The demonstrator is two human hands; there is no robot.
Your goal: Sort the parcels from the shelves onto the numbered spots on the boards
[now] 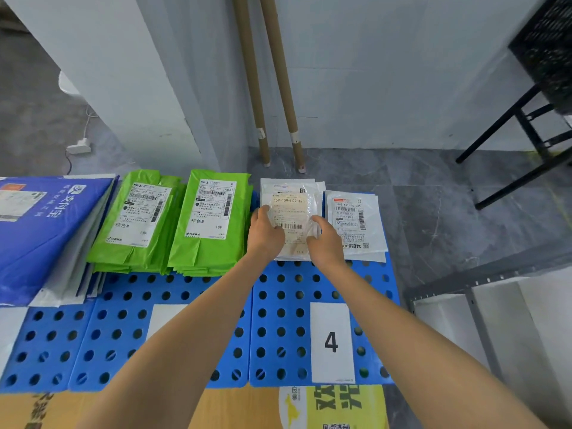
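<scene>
Hands bracket the parcel (291, 212), a clear pouch with a pale label, at centre frame. It is on or just over a white stack (292, 183) at the far end of the blue board (278, 305), straight above the 4 card (331, 342); whether it rests there or hangs free I cannot tell. Its long axis runs up the frame, away from the person, and each hand takes one long edge. The left hand (266, 235) pinches the left edge, thumb on top, fingers apparently tucked beneath. The right hand (325, 246) holds the right edge, fingers bent over the top. Both are equally near, the parcel lying between and just beyond the fingers, so squaring it on the stack looks like a short push forward. Green parcels (210, 218) lie left, and a white parcel (356, 224) lies just beside on the right.
</scene>
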